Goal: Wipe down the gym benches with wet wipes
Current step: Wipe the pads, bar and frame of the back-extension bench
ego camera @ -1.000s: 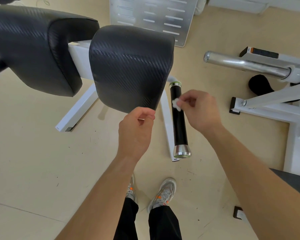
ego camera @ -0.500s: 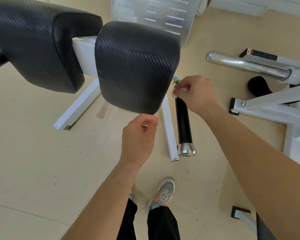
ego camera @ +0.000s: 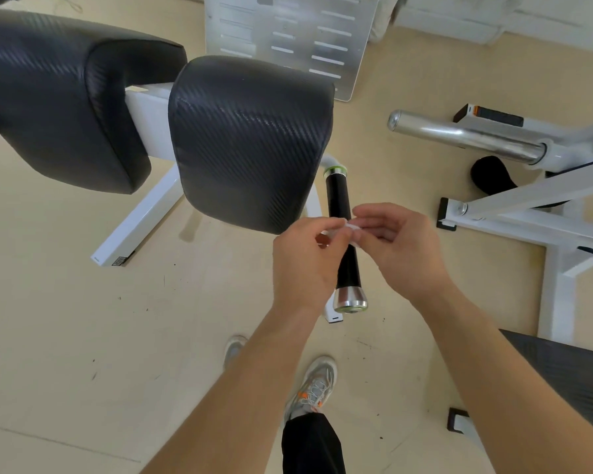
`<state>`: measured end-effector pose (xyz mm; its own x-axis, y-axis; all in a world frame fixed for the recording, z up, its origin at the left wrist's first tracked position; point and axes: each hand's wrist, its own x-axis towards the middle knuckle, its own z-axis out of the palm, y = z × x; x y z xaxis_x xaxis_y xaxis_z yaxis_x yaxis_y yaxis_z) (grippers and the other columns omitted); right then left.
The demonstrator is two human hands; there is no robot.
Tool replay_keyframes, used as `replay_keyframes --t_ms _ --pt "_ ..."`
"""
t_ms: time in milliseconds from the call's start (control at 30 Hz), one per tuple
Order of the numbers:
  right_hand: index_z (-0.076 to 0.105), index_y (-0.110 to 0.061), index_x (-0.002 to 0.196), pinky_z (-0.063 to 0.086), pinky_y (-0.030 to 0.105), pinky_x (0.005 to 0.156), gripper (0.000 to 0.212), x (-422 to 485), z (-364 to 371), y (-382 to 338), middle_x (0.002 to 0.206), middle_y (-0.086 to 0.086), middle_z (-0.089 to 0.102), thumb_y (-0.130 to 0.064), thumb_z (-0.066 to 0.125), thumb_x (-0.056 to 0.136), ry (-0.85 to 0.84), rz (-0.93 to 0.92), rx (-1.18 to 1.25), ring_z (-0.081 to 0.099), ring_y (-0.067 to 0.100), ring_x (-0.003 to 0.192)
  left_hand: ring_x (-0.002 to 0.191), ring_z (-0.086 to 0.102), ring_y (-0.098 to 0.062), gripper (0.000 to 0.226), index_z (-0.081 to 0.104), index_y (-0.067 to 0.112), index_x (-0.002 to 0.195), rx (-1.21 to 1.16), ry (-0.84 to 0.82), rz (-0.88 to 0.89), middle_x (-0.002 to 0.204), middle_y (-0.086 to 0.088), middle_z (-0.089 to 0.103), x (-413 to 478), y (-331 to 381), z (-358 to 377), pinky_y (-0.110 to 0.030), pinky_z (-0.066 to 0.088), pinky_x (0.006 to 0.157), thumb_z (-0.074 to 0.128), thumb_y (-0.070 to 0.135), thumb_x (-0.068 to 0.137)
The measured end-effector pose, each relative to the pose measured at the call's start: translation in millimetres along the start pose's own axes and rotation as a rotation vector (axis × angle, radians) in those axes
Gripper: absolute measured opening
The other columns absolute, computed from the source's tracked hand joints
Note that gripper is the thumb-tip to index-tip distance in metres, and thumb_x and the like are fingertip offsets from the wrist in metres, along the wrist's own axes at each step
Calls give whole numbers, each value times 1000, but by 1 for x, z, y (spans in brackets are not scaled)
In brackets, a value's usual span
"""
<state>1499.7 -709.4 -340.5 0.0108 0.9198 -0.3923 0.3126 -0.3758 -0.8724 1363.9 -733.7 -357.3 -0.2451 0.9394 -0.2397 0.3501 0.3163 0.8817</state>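
Just under the front edge of the seat pad (ego camera: 250, 145), in front of the black handle (ego camera: 339, 200), both hands meet on the wipe (ego camera: 352, 228).

Risks as I read them:
- The wipe is a small balled-up scrap. Used like that, the contact patch is tiny and it would likely smear rather than clean. The pad cover has a woven texture, so a wad would probably ride over the grooves.
- If the hands are opening it out, pulling from both ends could tear it. Wet and thin, so not much margin.
- The grip is fingertips only. A slip drops it on the floor (ego camera: 83, 319), which shows dark specks. A dirty wipe then goes back on the pad.
- The back pad (ego camera: 62, 97) is also big, and one scrap may dry out before both are covered.

Grip state:
- Right hand (ego camera: 397, 244): thumb and forefinger clamped on the right end of the wipe, other fingers loosely curled behind.
- Left hand (ego camera: 305, 258): thumb and forefinger curled in, pinching the left end. There's a reddish spot near that fingertip and I can't tell what it is.

Wipe position: held in the air between the two sets of fingertips, most of it hidden by them. It sits just beside the seat pad's lower front corner but isn't touching it. It overlaps the handle in view, and contact there can't be told.
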Motion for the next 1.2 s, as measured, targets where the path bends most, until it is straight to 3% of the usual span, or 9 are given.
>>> replay_keyframes --t_ms 133,300,500,600,700,833,1033,1200 --pt "68 -20 114 57 30 88 33 2 -7 8 95 -6 77 3 65 90 57 32 37 72 11 90 75 67 -4 13 76 19 92 35 35 -38 85 12 70 6 -1 8 -26 57 74 80 29 84" --pt "69 -24 108 57 46 83 34 6 -15 15 89 -6 75 1 56 90 143 93 12 69 17 82 81 64 -10 6 64 22 92 138 126 19 89 8 65 21 -2 20 -36 55 77 70 19 92" --pt "69 -29 99 56 42 81 36 7 -16 19 85 -9 74 0 50 88 102 128 10 69 14 78 72 61 -10 10 72 15 88 272 155 228 82 13 64 7 -8 18 -32 54 68 66 15 96" --pt "70 -31 94 56 40 77 36 4 -17 23 83 -11 73 -1 49 90 81 134 9 69 14 78 73 64 -21 20 72 11 97 305 62 272 88 0 71 -11 -8 14 -43 57 65 55 23 100" --pt "70 -30 95 56 38 76 35 1 -19 27 83 -11 73 -2 50 92 74 140 26 69 13 78 82 64 -17 27 71 16 116 242 -7 224 103 2 70 -14 -4 16 -43 58 70 52 27 101" --pt "69 -31 94 56 37 75 34 0 -19 33 82 -12 73 -3 50 93 64 150 42 68 11 76 88 62 -11 37 60 23 137 286 -92 126 104 5 66 -6 4 17 -39 57 78 48 35 104" --pt "70 -28 99 51 26 72 29 4 -17 34 84 -11 74 -7 50 93 50 156 102 69 7 75 90 57 -21 42 44 16 134 454 -255 35 113 2 56 15 19 29 -36 42 74 34 45 104" --pt "70 -25 102 51 26 73 28 9 -18 33 85 -8 74 -9 49 93 38 161 123 69 8 75 91 47 -25 35 44 12 120 542 -325 -36 128 -8 49 49 31 45 -35 32 76 32 41 104"
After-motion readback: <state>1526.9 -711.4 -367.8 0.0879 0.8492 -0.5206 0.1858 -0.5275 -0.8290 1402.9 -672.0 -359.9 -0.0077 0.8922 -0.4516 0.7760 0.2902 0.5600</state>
